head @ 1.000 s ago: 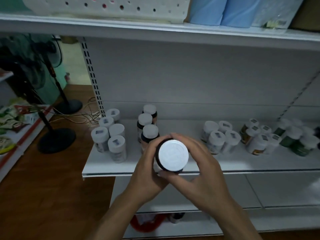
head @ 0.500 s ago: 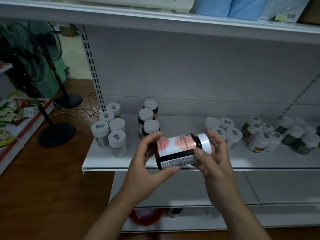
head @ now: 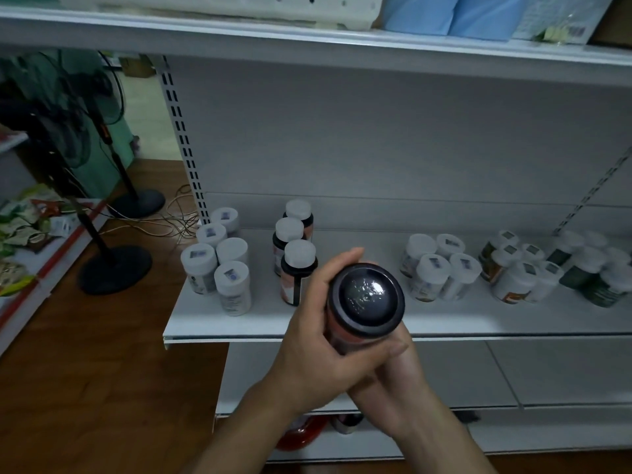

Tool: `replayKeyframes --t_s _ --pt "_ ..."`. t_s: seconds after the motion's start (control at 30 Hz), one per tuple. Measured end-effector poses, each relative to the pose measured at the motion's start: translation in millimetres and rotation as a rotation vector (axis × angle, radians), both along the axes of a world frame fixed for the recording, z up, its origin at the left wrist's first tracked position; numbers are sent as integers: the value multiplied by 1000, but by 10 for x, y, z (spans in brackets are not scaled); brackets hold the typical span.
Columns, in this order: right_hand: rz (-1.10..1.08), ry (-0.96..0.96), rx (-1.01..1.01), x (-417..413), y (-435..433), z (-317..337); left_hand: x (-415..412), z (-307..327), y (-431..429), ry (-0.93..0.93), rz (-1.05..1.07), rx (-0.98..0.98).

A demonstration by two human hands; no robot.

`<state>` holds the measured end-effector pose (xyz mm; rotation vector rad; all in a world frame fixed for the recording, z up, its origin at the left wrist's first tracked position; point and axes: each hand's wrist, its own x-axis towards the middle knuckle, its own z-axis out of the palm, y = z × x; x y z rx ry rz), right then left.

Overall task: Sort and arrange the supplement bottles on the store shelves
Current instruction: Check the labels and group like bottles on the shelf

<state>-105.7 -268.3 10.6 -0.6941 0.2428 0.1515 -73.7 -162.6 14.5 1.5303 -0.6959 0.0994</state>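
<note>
I hold a dark supplement bottle [head: 366, 299] with a pink label in front of the shelf [head: 444, 319], turned so its black bottom faces me. My left hand [head: 314, 340] wraps round its side. My right hand [head: 393, 378] grips it from below, near the hidden cap end. Three matching dark bottles [head: 297, 265] with white caps stand in a row just behind. A cluster of white bottles [head: 222, 261] stands at the shelf's left end, more white ones [head: 437, 268] to the right, then brown-labelled [head: 513, 268] and green ones [head: 595, 271].
An upper shelf [head: 307, 39] carrying a white basket and blue packs overhangs. Two standing fans [head: 113, 265] with cables are on the wooden floor to the left, beside a low rack of snack packets [head: 24, 230]. Lower shelves sit below my hands.
The bottle was cap-up, then lay sideways with its label showing; now it is turned bottom-up toward me. My right hand has slid beneath it.
</note>
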Motion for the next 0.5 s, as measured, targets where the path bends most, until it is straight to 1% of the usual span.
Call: replayKeyframes --t_s 0.17,0.27,0.4,0.5 --pt "-8 -12 31 20 -10 20 9 2 -18 -14 -2 3" --pt "-28 -47 -23 47 -18 30 25 19 -15 -25 -5 4" --pt "-72 -75 -191 89 -97 59 84 10 49 -21 -17 14" --pt "-238 -134 -392 133 -230 88 156 -54 163 29 -10 -13"
